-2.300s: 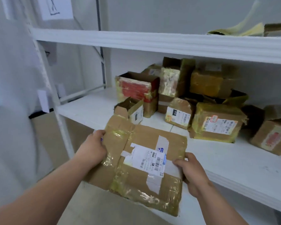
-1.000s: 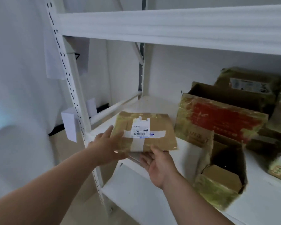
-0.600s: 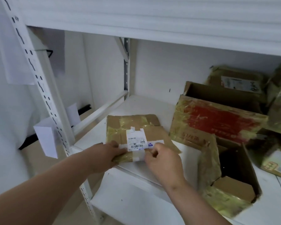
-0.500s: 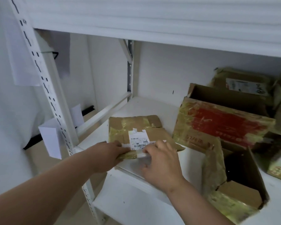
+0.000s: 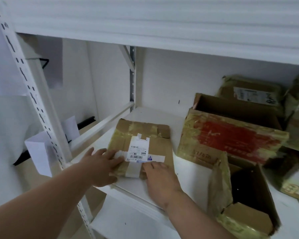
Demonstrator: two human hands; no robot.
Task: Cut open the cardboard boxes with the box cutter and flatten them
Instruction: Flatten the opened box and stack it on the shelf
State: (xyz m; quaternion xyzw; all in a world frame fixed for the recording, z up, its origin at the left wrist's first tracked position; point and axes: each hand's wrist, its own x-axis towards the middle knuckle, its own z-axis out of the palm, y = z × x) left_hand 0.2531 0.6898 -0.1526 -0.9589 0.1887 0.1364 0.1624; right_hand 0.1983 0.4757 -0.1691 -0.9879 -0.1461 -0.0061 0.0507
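Head view shows flattened box (image 5: 141, 145) flat on shelf (image 5: 188, 171), long axis running near-to-far, left hand (image 5: 100, 165) and right hand (image 5: 160, 178) spread open, pressing its near edge.

Head-worn, wide-angle, single view: looks forward and down from close range onto the front left corner of a white shelf (image 5: 162, 116), under the upper shelf board (image 5: 162, 23). Faces the back wall, left upright post (image 5: 34, 100) at frame left.
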